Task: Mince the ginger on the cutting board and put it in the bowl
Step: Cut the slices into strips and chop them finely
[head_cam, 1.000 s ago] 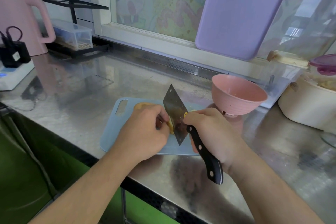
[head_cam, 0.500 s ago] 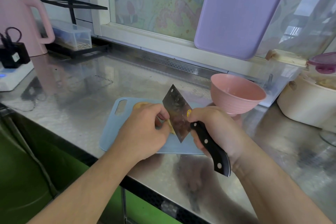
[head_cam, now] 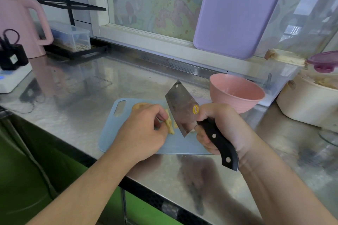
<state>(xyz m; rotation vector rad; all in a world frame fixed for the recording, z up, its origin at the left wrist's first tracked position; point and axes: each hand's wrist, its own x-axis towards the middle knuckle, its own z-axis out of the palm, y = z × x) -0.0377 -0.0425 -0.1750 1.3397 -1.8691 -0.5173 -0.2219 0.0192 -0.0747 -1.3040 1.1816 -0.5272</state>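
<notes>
On the cutting board [head_cam: 139, 147], my left hand [head_cam: 144, 131] pinches ginger [head_cam: 168, 124]; my right hand [head_cam: 222, 126] grips the cleaver [head_cam: 182, 109], fingers wrapped round its handle, near the bowl [head_cam: 237, 93].

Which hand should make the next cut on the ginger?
Right. The right hand already grips the cleaver by its handle, blade beside the ginger. The left hand is pinning the ginger on the cutting board.

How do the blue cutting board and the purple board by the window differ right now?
The blue cutting board lies flat on the steel counter, holding ginger; the purple board leans upright against the window, bare. The purple looks larger. Both have rounded corners.
</notes>
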